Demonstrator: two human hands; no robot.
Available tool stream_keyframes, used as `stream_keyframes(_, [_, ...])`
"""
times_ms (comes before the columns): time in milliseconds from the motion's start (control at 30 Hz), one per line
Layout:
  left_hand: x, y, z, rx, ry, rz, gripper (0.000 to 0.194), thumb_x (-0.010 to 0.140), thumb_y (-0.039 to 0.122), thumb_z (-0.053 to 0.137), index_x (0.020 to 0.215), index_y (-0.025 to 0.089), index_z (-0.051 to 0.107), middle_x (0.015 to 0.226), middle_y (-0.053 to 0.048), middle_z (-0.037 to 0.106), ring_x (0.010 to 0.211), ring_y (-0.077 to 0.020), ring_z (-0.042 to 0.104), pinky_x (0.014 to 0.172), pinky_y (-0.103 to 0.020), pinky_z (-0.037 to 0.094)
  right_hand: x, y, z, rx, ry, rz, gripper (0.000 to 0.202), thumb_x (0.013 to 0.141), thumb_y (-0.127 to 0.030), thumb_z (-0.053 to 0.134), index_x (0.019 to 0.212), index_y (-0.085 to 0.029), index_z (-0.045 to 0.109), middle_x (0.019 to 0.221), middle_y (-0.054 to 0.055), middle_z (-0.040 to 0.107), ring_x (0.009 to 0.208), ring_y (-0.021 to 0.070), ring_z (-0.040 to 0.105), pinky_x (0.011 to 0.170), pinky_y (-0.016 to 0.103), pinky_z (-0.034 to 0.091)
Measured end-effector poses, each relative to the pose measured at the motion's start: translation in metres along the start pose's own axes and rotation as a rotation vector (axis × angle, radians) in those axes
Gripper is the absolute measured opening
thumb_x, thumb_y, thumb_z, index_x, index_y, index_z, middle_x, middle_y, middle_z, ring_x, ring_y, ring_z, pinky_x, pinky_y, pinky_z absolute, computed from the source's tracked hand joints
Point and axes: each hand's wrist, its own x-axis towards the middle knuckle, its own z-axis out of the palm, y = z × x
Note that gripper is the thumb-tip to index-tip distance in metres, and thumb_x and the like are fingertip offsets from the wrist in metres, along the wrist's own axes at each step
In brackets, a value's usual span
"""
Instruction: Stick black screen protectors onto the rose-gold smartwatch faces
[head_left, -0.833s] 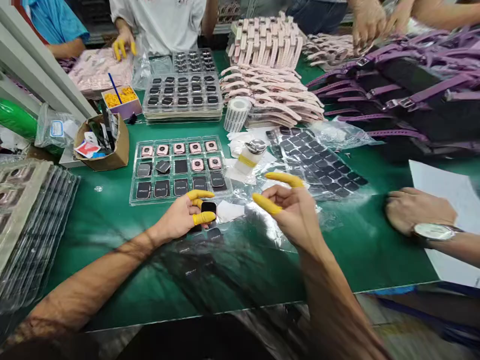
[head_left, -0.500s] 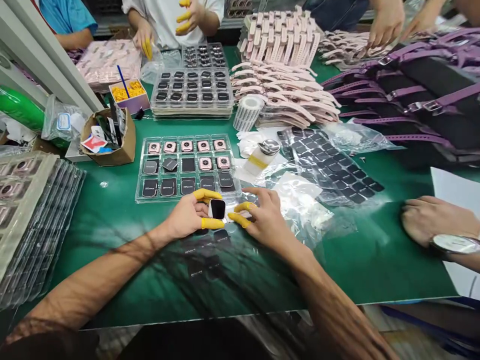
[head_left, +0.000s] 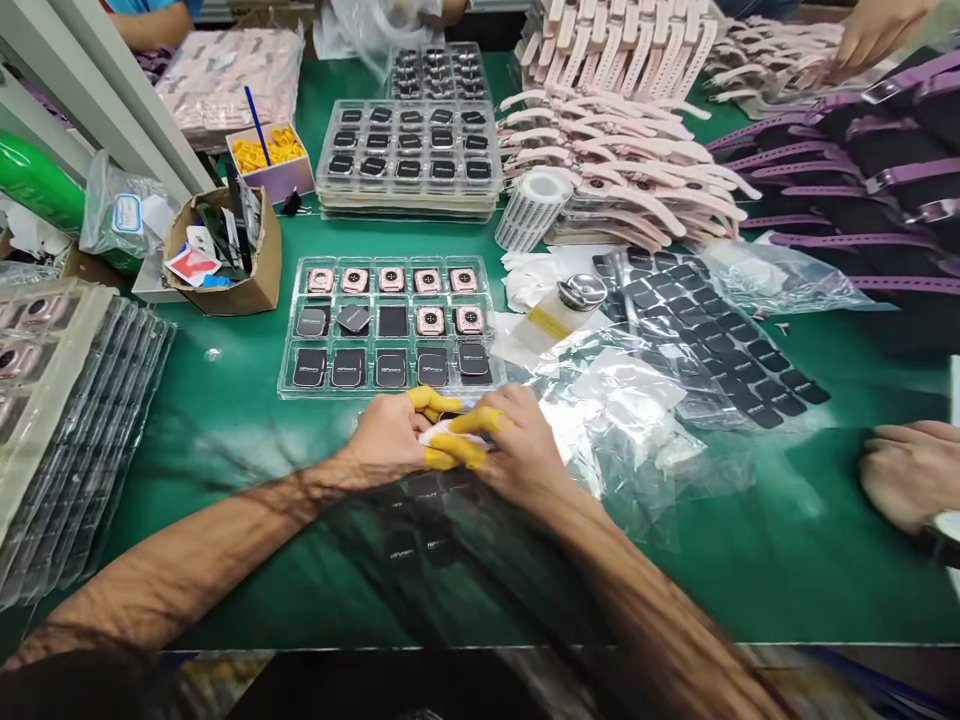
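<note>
My left hand (head_left: 382, 438), yellow covers on its fingertips, is closed around a watch body (head_left: 450, 415), mostly hidden by fingers. My right hand (head_left: 529, 445), also with yellow finger covers, pinches a white cloth (head_left: 435, 434) against the watch. Just beyond both hands lies a clear plastic tray (head_left: 284, 378) with compartments. Pink watch bodies (head_left: 430, 320) lie in its back row and at the right of its middle row; black printed squares (head_left: 391, 368) fill the front row. More black squares (head_left: 402, 548) lie on the table below my hands.
A dispenser bottle (head_left: 559, 312), a label roll (head_left: 534, 208) and a sheet of black squares (head_left: 720, 335) lie to the right. Stacked trays (head_left: 90, 440) stand left, near a cardboard box (head_left: 259, 270). Pink straps (head_left: 622, 165) are piled behind. Another person's hand (head_left: 911, 475) rests at right.
My right hand has moved left to meet my left hand, bringing the white cloth onto the watch. The watch screen, visible before, is now mostly covered. The view has shifted slightly.
</note>
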Motion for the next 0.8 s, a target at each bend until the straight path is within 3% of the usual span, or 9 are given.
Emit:
stream_keyframes(100, [0.002, -0.001, -0.001, -0.096, 0.012, -0.018, 0.054, 0.054, 0.02, 0.096, 0.1, 0.016, 0.069, 0.065, 0.004, 0.067, 0.058, -0.0112, 0.061, 0.058, -0.024, 0.048, 0.0, 0.011, -0.003, -0.071, 0.061, 0.08, 0.027, 0.1, -0.039, 0.066, 0.079, -0.022, 0.065, 0.068, 0.001, 0.061, 0.07, 0.0185, 0.048, 0.067, 0.034, 0.035])
stream_keyframes(233, [0.006, -0.003, -0.003, -0.158, 0.021, -0.017, 0.067, 0.052, 0.026, 0.1, 0.11, 0.015, 0.068, 0.065, 0.004, 0.067, 0.062, -0.0125, 0.064, 0.064, -0.027, 0.053, -0.021, 0.018, -0.028, -0.229, 0.036, 0.315, 0.029, 0.098, -0.047, 0.067, 0.082, -0.023, 0.068, 0.074, 0.004, 0.065, 0.076, 0.0232, 0.057, 0.071, 0.038, 0.043])
stream_keyframes(333, [0.007, -0.004, -0.004, -0.084, 0.019, 0.0, 0.063, 0.058, 0.026, 0.098, 0.112, 0.014, 0.068, 0.069, 0.002, 0.069, 0.064, -0.0133, 0.065, 0.068, -0.029, 0.055, -0.049, -0.004, -0.043, -0.427, 0.081, 0.43, 0.027, 0.096, -0.049, 0.068, 0.108, -0.025, 0.073, 0.106, 0.016, 0.072, 0.103, 0.0372, 0.065, 0.087, 0.055, 0.048])
stream_keyframes(400, [0.008, -0.003, -0.004, -0.063, 0.011, 0.005, 0.063, 0.059, 0.025, 0.096, 0.115, 0.014, 0.069, 0.071, 0.001, 0.07, 0.066, -0.014, 0.066, 0.068, -0.029, 0.055, -0.067, -0.027, -0.043, -0.33, 0.032, 0.374, 0.034, 0.093, -0.044, 0.072, 0.126, -0.033, 0.069, 0.121, 0.015, 0.072, 0.114, 0.0398, 0.065, 0.093, 0.061, 0.049])
stream_keyframes(433, [0.008, -0.003, -0.005, -0.065, -0.003, 0.007, 0.063, 0.06, 0.024, 0.096, 0.116, 0.014, 0.069, 0.072, 0.001, 0.07, 0.067, -0.0143, 0.066, 0.068, -0.029, 0.055, -0.074, -0.039, -0.041, -0.199, -0.064, 0.308, 0.037, 0.093, -0.042, 0.073, 0.13, -0.038, 0.066, 0.124, 0.011, 0.074, 0.117, 0.0384, 0.066, 0.095, 0.06, 0.05])
stream_keyframes(500, [0.008, -0.002, -0.005, -0.077, -0.043, 0.009, 0.064, 0.059, 0.023, 0.096, 0.116, 0.014, 0.069, 0.07, 0.002, 0.068, 0.068, -0.0139, 0.064, 0.067, -0.028, 0.053, -0.084, -0.055, -0.032, 0.032, -0.291, 0.195, 0.041, 0.093, -0.041, 0.075, 0.133, -0.045, 0.064, 0.121, 0.002, 0.079, 0.122, 0.0359, 0.065, 0.095, 0.057, 0.051])
stream_keyframes(567, [0.008, -0.002, -0.006, -0.073, -0.087, 0.009, 0.063, 0.059, 0.021, 0.096, 0.115, 0.015, 0.069, 0.067, 0.004, 0.064, 0.065, -0.012, 0.06, 0.064, -0.026, 0.051, -0.086, -0.061, -0.022, 0.087, -0.386, 0.196, 0.041, 0.093, -0.041, 0.076, 0.132, -0.045, 0.065, 0.111, 0.0, 0.082, 0.121, 0.0354, 0.065, 0.094, 0.056, 0.049])
stream_keyframes(700, [0.006, -0.002, -0.009, -0.045, -0.112, 0.01, 0.062, 0.06, 0.02, 0.095, 0.115, 0.017, 0.069, 0.063, 0.007, 0.058, 0.062, -0.01, 0.054, 0.061, -0.024, 0.046, -0.073, -0.057, -0.012, 0.131, -0.305, 0.283, 0.021, 0.092, -0.039, 0.078, 0.113, -0.039, 0.075, 0.089, 0.0, 0.081, 0.095, 0.0301, 0.067, 0.084, 0.051, 0.047])
stream_keyframes(800, [0.006, -0.003, -0.01, -0.08, -0.094, 0.038, 0.061, 0.061, 0.017, 0.094, 0.117, 0.016, 0.07, 0.065, 0.006, 0.06, 0.063, -0.0105, 0.055, 0.062, -0.025, 0.047, -0.061, -0.054, -0.008, 0.208, -0.256, 0.293, 0.01, 0.091, -0.034, 0.078, 0.1, -0.038, 0.077, 0.081, 0.0, 0.078, 0.084, 0.0284, 0.065, 0.078, 0.049, 0.048])
